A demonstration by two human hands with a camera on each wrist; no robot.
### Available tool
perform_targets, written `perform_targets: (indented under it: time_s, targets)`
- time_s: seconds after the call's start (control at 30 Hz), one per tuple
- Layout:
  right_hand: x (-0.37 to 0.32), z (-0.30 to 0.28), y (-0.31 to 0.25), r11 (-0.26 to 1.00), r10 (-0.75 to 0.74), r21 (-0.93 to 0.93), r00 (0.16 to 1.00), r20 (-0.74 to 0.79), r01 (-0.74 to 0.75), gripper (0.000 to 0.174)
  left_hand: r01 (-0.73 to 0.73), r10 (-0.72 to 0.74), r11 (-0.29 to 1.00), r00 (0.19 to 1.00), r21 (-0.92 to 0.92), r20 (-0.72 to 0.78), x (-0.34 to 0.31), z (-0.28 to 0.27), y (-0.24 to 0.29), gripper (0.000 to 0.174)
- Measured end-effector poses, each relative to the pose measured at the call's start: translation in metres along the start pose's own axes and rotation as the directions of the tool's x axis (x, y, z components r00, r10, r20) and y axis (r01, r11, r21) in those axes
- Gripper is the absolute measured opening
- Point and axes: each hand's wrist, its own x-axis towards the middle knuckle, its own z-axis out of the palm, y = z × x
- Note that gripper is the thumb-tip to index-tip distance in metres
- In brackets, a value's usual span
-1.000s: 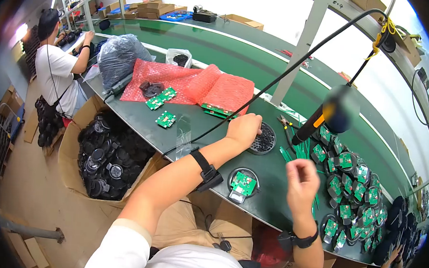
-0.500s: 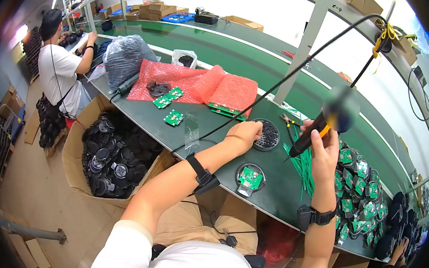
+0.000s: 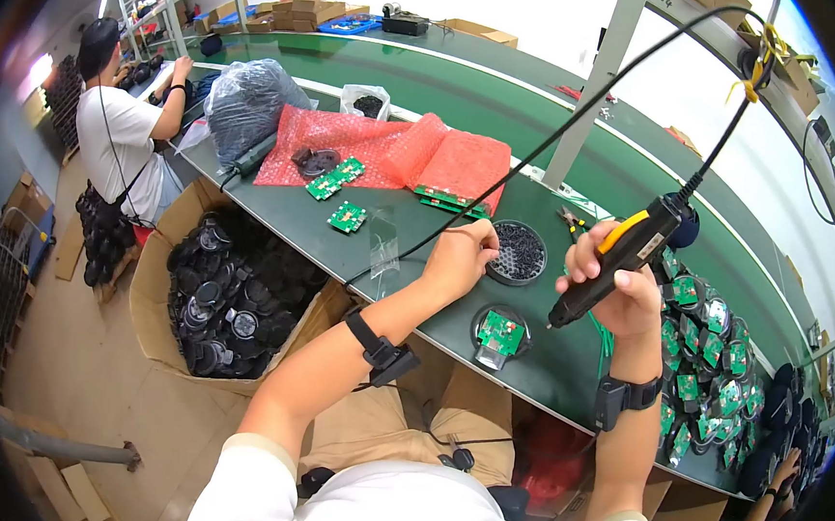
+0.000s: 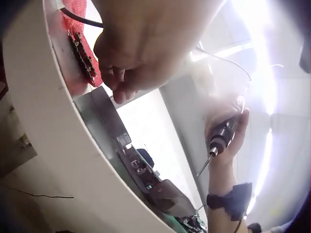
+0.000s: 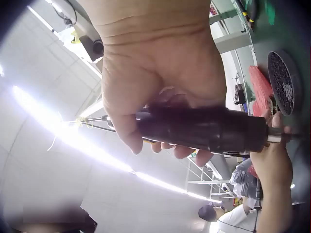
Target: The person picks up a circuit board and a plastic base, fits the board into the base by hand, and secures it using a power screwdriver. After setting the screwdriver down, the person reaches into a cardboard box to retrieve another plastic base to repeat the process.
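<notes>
Dozens of round black parts (image 3: 231, 291) fill a carton (image 3: 146, 304) at far left, beside the near edge of the green desk (image 3: 560, 367). Next along, the person's left hand (image 3: 458, 260) hangs over the desk with its fingers curled in and the tips drawn together; whether they pinch some small thing cannot be told, as the fingertips are too small in one view and hazy in the other. Just right of those fingertips and nearer the person's body lies one round black piece with a green board (image 3: 500, 334) on top, flat on the desk, its silvery tab toward the person. Beyond it, on the far side, sits a shallow dish (image 3: 515, 282) of small black bits, close beside the left fingertips. Further right, the right hand (image 3: 630, 309) grips a black power screwdriver (image 3: 643, 242), whose long axis slants from the cord at upper right down to a tip aimed leftward, toward the piece. That tip is near but apart, closer to the piece than either palm appears; its height is hard to judge. At far right, finished-looking board assemblies (image 3: 710, 363) lie heaped.
</notes>
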Motion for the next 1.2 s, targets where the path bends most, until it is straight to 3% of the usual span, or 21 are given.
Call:
perform_targets:
  time_s: [0.1,0.13,0.17,0.23,0.3,0.33,0.4,0.57,0.63,0.77,1.2]
  targets:
    - [0.0,-0.003,0.006,0.998,0.058,-0.033,0.992,0.111,-0.054,0.049,-0.018,0.02,0.996,1.0,-0.084,0.018,-0.009,-0.007,0.014,0.013]
    - [0.001,-0.002,0.011,0.997,0.004,-0.081,0.994,0.11,0.005,0.045,0.098,-0.085,0.987,0.991,-0.129,0.102,-0.013,-0.012,0.02,0.017]
    - [0.001,0.0,0.015,0.99,-0.048,-0.129,0.992,0.113,0.063,0.041,0.104,-0.09,0.986,0.99,-0.131,0.108,-0.019,-0.014,0.022,0.017]
    - [0.001,0.006,0.018,0.977,-0.061,-0.206,0.998,-0.024,0.055,0.038,0.208,-0.163,0.928,0.973,-0.31,0.166,-0.035,-0.016,0.021,0.013]
    - [0.001,0.011,0.027,0.937,-0.192,-0.322,0.969,-0.153,0.134,0.036,0.236,-0.18,0.917,0.964,-0.322,0.194,-0.05,-0.018,0.02,0.013]
    - [0.003,0.014,0.033,0.939,-0.187,-0.318,0.969,-0.16,0.129,0.036,0.228,-0.175,0.919,0.967,-0.32,0.185,-0.057,-0.015,0.018,0.013]
    - [0.006,0.02,0.043,0.907,-0.364,-0.33,0.882,-0.299,0.262,0.034,0.19,-0.151,0.95,0.974,-0.247,0.168,-0.069,-0.018,0.025,0.012]
    - [0.007,0.028,0.056,0.931,-0.347,-0.225,0.886,-0.308,0.287,0.031,0.188,-0.154,0.951,0.976,-0.246,0.152,-0.087,-0.008,0.034,0.017]
    - [0.005,0.027,0.059,0.927,-0.353,-0.231,0.894,-0.277,0.294,0.028,0.084,-0.056,0.967,0.991,-0.24,0.12,-0.089,-0.005,0.033,0.019]
    - [0.006,0.037,0.054,0.921,-0.368,-0.253,0.874,-0.319,0.296,0.026,0.021,0.005,0.987,0.987,-0.161,0.161,-0.087,-0.006,0.035,0.021]
    - [0.006,0.041,0.059,0.911,-0.377,-0.279,0.886,-0.268,0.303,0.027,0.041,-0.013,0.982,0.988,-0.182,0.153,-0.089,-0.007,0.041,0.022]
